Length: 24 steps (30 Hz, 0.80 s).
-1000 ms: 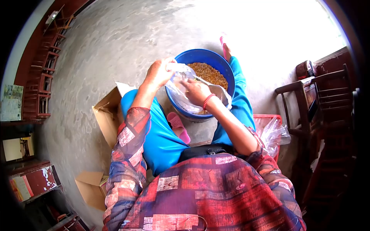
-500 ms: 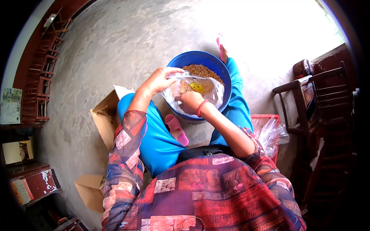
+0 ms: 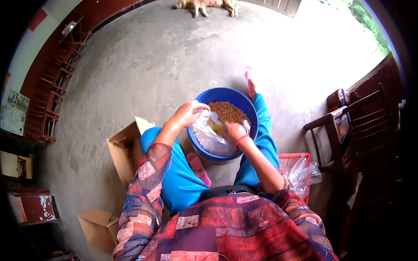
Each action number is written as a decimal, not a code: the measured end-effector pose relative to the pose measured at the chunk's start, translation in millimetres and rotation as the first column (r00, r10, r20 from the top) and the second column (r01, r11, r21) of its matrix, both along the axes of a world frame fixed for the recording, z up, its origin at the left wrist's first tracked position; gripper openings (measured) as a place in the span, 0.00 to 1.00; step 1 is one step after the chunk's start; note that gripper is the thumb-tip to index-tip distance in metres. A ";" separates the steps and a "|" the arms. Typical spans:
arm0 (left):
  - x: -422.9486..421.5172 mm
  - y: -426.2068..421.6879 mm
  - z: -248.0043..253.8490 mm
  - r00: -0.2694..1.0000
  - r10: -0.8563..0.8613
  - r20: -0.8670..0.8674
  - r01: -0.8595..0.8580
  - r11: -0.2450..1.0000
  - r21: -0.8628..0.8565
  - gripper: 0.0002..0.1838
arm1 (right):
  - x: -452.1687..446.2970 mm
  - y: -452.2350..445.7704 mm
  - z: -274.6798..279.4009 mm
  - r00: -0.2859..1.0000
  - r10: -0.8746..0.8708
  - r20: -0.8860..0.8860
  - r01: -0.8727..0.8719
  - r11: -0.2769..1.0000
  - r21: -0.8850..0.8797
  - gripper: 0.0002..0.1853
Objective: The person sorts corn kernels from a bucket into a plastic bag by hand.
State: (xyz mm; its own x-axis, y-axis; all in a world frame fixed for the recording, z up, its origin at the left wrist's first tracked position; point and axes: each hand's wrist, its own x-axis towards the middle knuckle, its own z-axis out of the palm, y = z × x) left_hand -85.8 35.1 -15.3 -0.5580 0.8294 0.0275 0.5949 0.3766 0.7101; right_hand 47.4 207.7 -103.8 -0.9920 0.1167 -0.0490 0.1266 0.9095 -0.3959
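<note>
The concrete floor [image 3: 143, 78] runs pale and worn around the blue tub [image 3: 222, 94], washed out by glare beyond its far right side. A dog [image 3: 207, 3] lies on its side well past the tub's far edge, partly cut off.

From where I stand, the left hand [image 3: 189, 113] is over the tub's left rim, thumb and fingertips pinching the edge of a clear plastic bag [image 3: 213, 141]. The right hand [image 3: 235, 132] is over the tub's right half, fingers curled down at the bag's mouth; I can't tell whether they clasp plastic or something inside. The bag slumps in the tub's near half, its mouth slanting from the left hand down toward the right one. Brownish-yellow grain [image 3: 228, 112] lies beyond that mouth, in the tub's far half, and the right hand looks nearer to it.

A cardboard box [image 3: 119, 162] stands open left of the tub; a red tray [image 3: 287, 155] with loose plastic on it sits to the tub's near right, with a wooden chair [image 3: 324, 122] farther right.

The right fingertips are hidden, a yellow patch beside them is blurred, and the bag covers the tub's near contents.
</note>
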 end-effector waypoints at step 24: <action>1.4 -6.4 -13.0 0.994 -0.090 -0.065 0.079 0.984 -0.162 0.24 | -11.3 40.7 29.2 0.963 0.188 0.192 -0.149 0.969 -0.198 0.10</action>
